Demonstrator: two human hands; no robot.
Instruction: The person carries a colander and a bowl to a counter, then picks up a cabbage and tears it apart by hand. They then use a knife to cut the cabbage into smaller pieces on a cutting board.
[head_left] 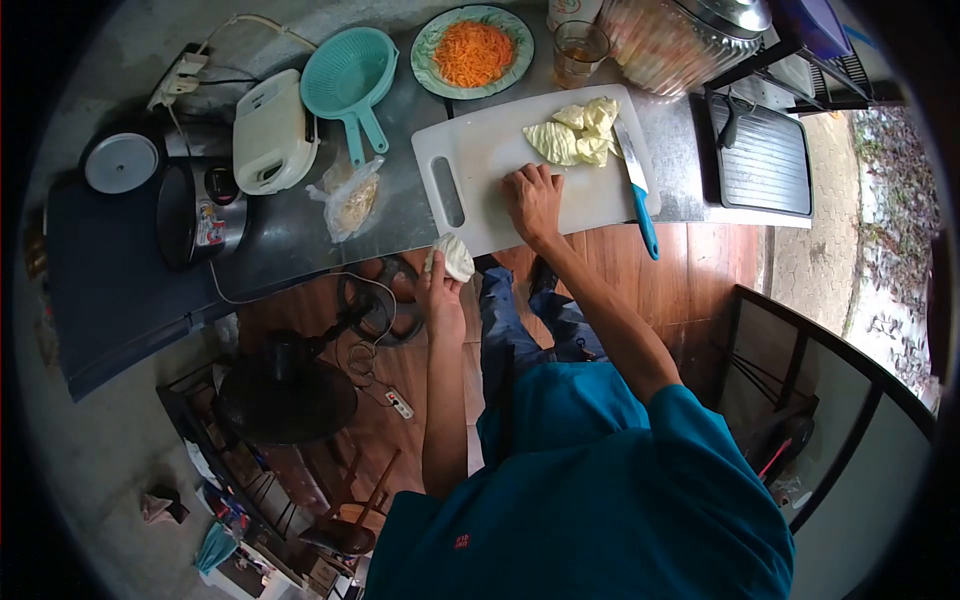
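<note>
My left hand is closed around a pale cabbage piece, held just off the front edge of the cutting board. My right hand rests on the white cutting board with its fingers curled down; whatever may be under the fingertips is hidden. Beyond it, several loose yellow-green cabbage leaves lie near the board's far right. A knife with a blue handle lies to their right, its handle reaching past the board's front edge.
Behind the board stand a plate of shredded carrot and a glass. On the left are a turquoise colander, a white sandwich maker and a plastic bag. A grill pan sits on the right.
</note>
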